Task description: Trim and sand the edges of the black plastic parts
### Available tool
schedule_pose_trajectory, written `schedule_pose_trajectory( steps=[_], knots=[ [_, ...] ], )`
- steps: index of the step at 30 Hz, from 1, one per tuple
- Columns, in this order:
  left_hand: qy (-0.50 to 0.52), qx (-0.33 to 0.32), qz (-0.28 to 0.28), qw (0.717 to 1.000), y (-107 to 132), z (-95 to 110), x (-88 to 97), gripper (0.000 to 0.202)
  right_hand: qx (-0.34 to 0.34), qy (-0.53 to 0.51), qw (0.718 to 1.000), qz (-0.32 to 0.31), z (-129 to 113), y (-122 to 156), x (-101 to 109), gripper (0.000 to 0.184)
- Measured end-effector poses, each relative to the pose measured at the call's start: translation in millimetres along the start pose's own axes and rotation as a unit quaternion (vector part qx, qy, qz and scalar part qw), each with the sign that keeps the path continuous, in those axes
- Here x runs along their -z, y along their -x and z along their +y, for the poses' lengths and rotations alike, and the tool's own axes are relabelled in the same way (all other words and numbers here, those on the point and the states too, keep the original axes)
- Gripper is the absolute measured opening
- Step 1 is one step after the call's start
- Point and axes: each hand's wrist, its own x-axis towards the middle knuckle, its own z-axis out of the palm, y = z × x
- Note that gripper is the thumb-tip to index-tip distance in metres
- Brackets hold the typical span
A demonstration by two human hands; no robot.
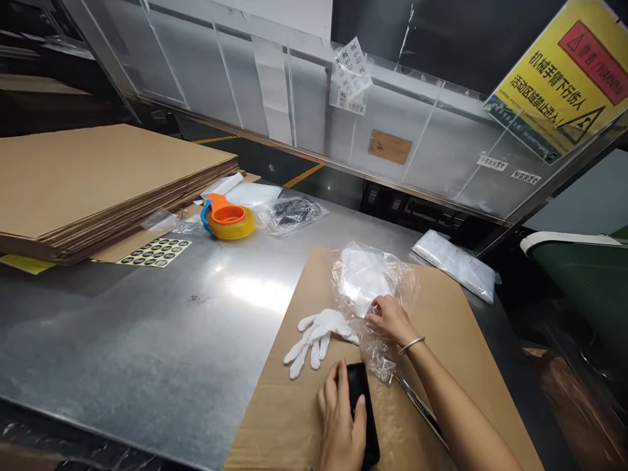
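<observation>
My left hand (338, 418) is closed around the edges of a black rectangular thing that looks like a phone (369, 418), lying on the cardboard sheet (275, 418). Farther forward, my right hand (391, 319), with a bangle at the wrist, has its thumb and fingers pinched at a crumpled clear plastic bag (380, 356). Something white (363, 278) shows through the bag's far part. White gloves (318, 337) lie flat to the left of the bag. Partly under my right forearm is a slim metal tool (419, 404); its kind is unclear.
A stack of cardboard (118, 176) covers the table's back left. Near it are an orange tape dispenser (228, 219), a sheet of round stickers (157, 252) and a bagged dark item (294, 212). A white packet (456, 261) lies back right. A clear panel with a warning sign (559, 82) rises behind.
</observation>
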Motion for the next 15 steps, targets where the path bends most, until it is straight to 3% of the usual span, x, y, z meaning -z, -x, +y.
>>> schedule_pose_trajectory(
  steps=[3,8,12,15],
  knots=[
    [-0.026,-0.032,0.034,0.999,0,-5,1.5,0.051,0.006,-0.013,1.0,-0.019,9,-9,-10,0.026],
    [0.044,-0.027,0.05,0.997,-10,1,13.8,0.046,-0.004,-0.111,0.994,-0.004,26,-9,-9,0.027],
    [0.128,-0.009,-0.027,0.991,-30,28,26.4,0.042,-0.021,-0.214,0.977,0.002,37,-7,2,0.026],
    [0.138,-0.058,-0.071,0.986,-50,53,32.3,0.038,-0.033,-0.284,0.958,-0.004,40,-3,12,0.025]
  ],
)
